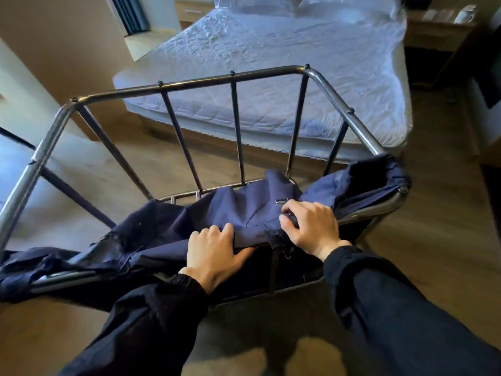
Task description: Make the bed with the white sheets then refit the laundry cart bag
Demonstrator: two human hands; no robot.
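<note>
The person stood at the metal cart [189, 84] with both hands on the blue bag [168, 232]. The left hand [214, 249] lay on top of the cloth at the near rail. Its fingers were curled over the cloth and its thumb was tucked under the edge, so it held the bag. The right hand [310, 225] was just beside it. Its bent fingers and thumb pinched a fold of the same cloth. A small metal ring [279, 201] sat on the bag just past the right hand's fingertips.

The bag was not spread open. It lay bunched across the near side of the cart. Out past the right hand, one corner was pulled over the cart's corner. Out past the left hand, the other end hung loose over the rail.

Beyond both hands, past the cart's far bars, stood the bed [284, 63] with white sheets on it. The wooden floor [439, 213] showed all around.
</note>
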